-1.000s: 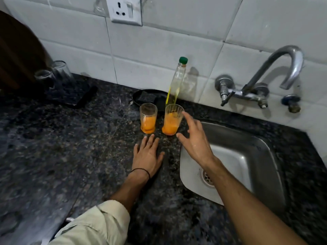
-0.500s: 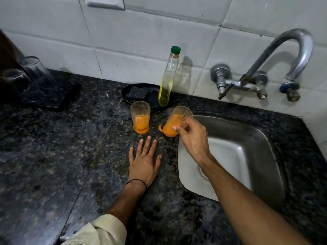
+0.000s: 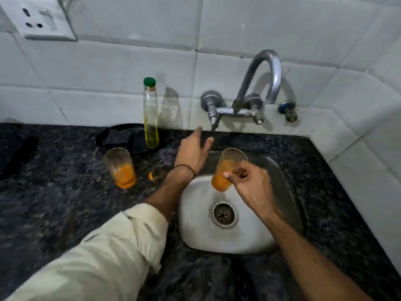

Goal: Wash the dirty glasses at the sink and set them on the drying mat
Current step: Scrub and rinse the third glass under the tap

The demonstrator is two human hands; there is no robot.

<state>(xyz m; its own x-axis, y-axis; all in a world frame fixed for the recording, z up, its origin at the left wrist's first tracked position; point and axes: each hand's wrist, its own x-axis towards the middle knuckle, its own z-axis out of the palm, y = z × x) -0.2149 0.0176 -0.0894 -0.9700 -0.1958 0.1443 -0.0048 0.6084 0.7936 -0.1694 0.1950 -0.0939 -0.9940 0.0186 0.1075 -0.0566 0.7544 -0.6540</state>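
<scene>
Orange juice sits thick in the bottom of the glass that the right hand now holds over the steel sink, fingers wrapped round its lower half, mouth tipped slightly away from the wrist. A moment ago this glass stood on the dark counter beside its twin; it has since been lifted and carried across, and a small orange smear marks the stone to the left of the grip, where it seems to have slopped. The left hand, which lay flat on the counter, has come up and stretches, fingers spread and holding nothing, toward the tap lever just beyond the held glass. No water runs from the spout yet. So the washing proper has not begun: I judge the next step to be opening the tap and emptying the juice. The second glass waits well left of the grip, near the soap bottle. The drying mat is not clearly visible.
</scene>
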